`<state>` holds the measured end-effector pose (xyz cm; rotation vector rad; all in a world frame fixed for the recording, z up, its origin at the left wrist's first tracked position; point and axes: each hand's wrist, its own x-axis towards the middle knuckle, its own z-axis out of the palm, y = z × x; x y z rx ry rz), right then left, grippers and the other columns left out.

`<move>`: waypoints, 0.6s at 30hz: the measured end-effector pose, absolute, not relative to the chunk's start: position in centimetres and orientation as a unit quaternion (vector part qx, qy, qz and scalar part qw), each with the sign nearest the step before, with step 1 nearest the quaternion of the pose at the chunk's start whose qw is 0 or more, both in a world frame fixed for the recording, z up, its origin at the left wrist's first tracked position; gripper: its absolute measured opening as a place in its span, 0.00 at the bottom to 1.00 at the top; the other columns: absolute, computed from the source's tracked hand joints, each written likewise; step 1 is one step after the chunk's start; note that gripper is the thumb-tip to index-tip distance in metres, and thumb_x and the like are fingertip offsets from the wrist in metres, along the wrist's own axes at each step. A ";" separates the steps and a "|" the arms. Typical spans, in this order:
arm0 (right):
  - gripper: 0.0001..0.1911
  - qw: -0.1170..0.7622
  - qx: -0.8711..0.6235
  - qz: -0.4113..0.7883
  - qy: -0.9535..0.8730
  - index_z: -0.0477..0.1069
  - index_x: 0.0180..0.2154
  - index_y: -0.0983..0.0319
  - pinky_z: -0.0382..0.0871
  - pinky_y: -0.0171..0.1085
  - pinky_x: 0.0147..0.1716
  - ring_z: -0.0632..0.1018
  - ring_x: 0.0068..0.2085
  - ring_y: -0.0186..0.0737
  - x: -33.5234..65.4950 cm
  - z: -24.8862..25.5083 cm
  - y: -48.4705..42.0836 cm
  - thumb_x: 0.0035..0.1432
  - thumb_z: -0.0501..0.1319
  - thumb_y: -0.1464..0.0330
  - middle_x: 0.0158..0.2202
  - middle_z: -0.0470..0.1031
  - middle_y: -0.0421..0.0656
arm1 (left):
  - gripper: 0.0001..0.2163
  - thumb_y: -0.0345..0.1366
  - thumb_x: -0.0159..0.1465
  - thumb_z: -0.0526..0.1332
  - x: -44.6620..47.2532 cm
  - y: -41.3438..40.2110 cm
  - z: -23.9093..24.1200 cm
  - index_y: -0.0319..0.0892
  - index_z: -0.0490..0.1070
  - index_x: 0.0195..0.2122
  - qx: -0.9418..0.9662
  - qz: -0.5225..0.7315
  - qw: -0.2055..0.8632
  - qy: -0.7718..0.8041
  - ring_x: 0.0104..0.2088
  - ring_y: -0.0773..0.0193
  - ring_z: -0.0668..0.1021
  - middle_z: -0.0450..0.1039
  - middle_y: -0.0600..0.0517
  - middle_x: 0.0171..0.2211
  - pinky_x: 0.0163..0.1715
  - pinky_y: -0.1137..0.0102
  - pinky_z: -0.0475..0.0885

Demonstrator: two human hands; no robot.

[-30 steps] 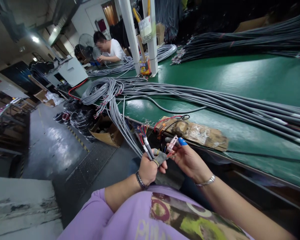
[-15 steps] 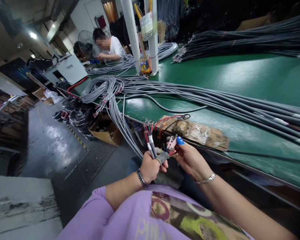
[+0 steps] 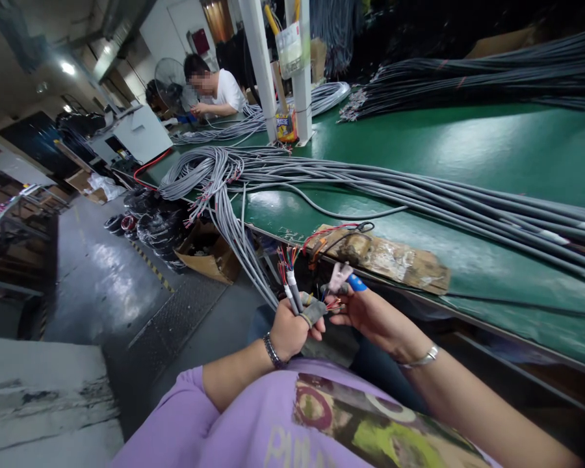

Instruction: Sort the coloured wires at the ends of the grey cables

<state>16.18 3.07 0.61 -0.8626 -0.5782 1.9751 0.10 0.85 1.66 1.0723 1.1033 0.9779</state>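
Observation:
My left hand (image 3: 291, 331) is closed around a few grey cables (image 3: 293, 292), whose stripped ends fan out upward into thin coloured wires (image 3: 287, 259). A grey wrapping covers my left thumb, and more copper-tipped wires (image 3: 334, 303) stick out to the right beside it. My right hand (image 3: 365, 314), with blue tape on the thumb, is closed on a small pale pink tool (image 3: 340, 276) just above those wires. The tool is blurred, so its exact kind is unclear. Its lower part is hidden by the fingers.
Grey cables (image 3: 351, 177) lie along the green table (image 3: 468, 140), some hanging over its near edge. A worn wooden block (image 3: 394, 260) sits at that edge. A cardboard box (image 3: 209, 253) stands below. Another person (image 3: 219, 91) works beyond, near a white post (image 3: 259, 65).
My right hand has shifted slightly right and down, its fingers spreading a little. The pink tool has tilted and moved slightly up and right. My left hand keeps its hold on the cables.

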 end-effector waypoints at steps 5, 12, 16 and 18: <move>0.15 0.433 -0.397 0.709 -0.390 0.76 0.26 0.63 0.69 0.35 0.28 0.73 0.26 0.36 16.3 1.2 2.2 0.41 0.73 0.60 0.24 0.76 0.42 | 0.19 0.50 0.54 0.64 -0.1 0.7 1.9 0.37 0.68 0.21 0.515 0.348 0.612 0.488 0.15 0.72 0.70 0.69 0.52 0.17 0.16 0.76 0.63; 0.11 0.435 -0.408 0.578 -0.557 0.77 0.26 0.60 0.67 0.37 0.32 0.72 0.29 0.40 16.3 1.8 1.8 0.46 0.70 0.60 0.26 0.76 0.42 | 0.19 0.50 0.53 0.64 -0.3 1.2 1.4 0.37 0.69 0.21 0.537 0.239 0.652 0.479 0.16 0.69 0.72 0.72 0.49 0.18 0.16 0.76 0.63; 0.14 0.456 -0.425 0.601 -0.500 0.77 0.28 0.60 0.68 0.37 0.33 0.72 0.30 0.39 16.5 0.6 1.7 0.47 0.69 0.56 0.27 0.75 0.42 | 0.21 0.53 0.53 0.64 -0.3 1.2 1.6 0.37 0.68 0.21 0.492 0.323 0.643 0.490 0.16 0.70 0.72 0.72 0.49 0.18 0.16 0.77 0.62; 0.16 0.462 -0.429 0.640 -0.439 0.77 0.30 0.61 0.68 0.37 0.32 0.72 0.30 0.38 16.4 -0.2 1.5 0.47 0.69 0.54 0.28 0.75 0.42 | 0.21 0.53 0.52 0.64 -0.3 1.2 1.7 0.37 0.68 0.22 0.467 0.360 0.644 0.487 0.16 0.70 0.73 0.73 0.50 0.19 0.15 0.77 0.62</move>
